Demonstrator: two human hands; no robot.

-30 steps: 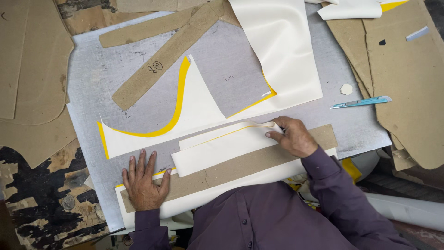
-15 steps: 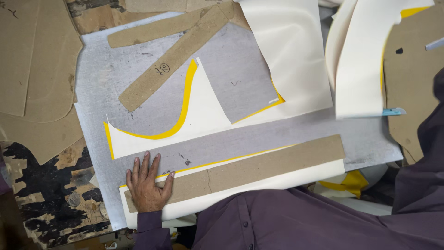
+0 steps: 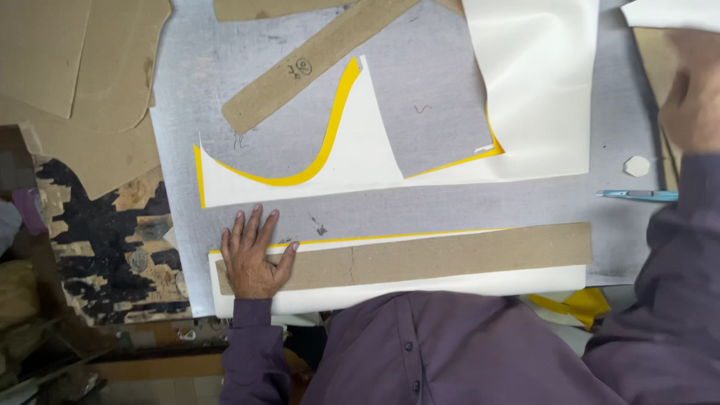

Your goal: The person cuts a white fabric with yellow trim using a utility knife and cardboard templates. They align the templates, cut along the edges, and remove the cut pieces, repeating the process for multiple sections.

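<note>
Matt brown cardboard strip (image 3: 420, 259) on smooth cream sheet (image 3: 420, 286) with yellow backing, over rough, scuffed grey worktop (image 3: 450, 206).

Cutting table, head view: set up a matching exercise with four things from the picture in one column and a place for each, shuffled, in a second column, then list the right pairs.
Things:
1. left hand
2. long cardboard strip
3. blue tool
4. slanted cardboard strip

Places:
A. right edge of the grey table
B. lying on the white sheet nearest the person
C. top, left of centre
D. flat on the long strip's left end

Pairs: 1-D, 2-B, 3-A, 4-C
</note>
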